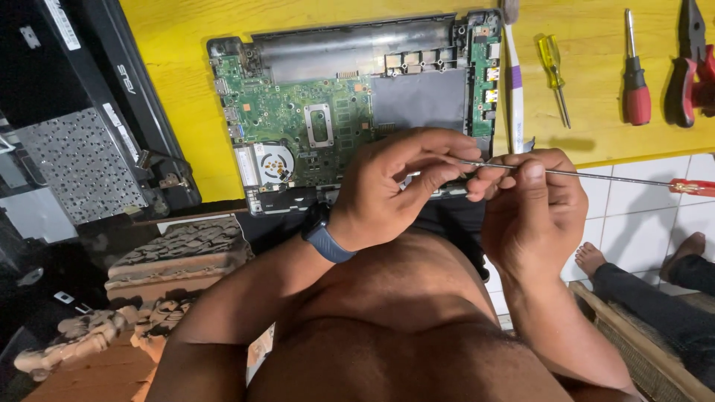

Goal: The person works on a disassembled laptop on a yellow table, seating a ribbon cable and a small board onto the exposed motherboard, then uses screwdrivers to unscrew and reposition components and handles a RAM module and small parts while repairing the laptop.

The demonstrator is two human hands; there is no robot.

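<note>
We hold the long thin steel screwdriver shaft (596, 176) pinched in both closed hands, left hand (395, 186) and right hand (532, 201), above the opened laptop's green circuit board (298, 119) on the yellow desk (179, 45), steadying its tip.

Your tabletop (179, 30) is bright yellow. On it, the opened laptop base (350, 104) shows you a green circuit board (287, 112) dotted with small silver parts, beside a flat grey panel (418, 98) and a silver fan (272, 161). The toothbrush (514, 82) is white with a purple band. One small screwdriver (553, 65) has a yellow handle; the next screwdriver (635, 82) is red and black — so are the pliers (694, 71). The long screwdriver (596, 176) in your right hand (532, 205) has a silver shaft and red handle. Your wristband (326, 237) is blue. The floor tiles (640, 201) are white — the laptop lid (82, 112) is black.
</note>
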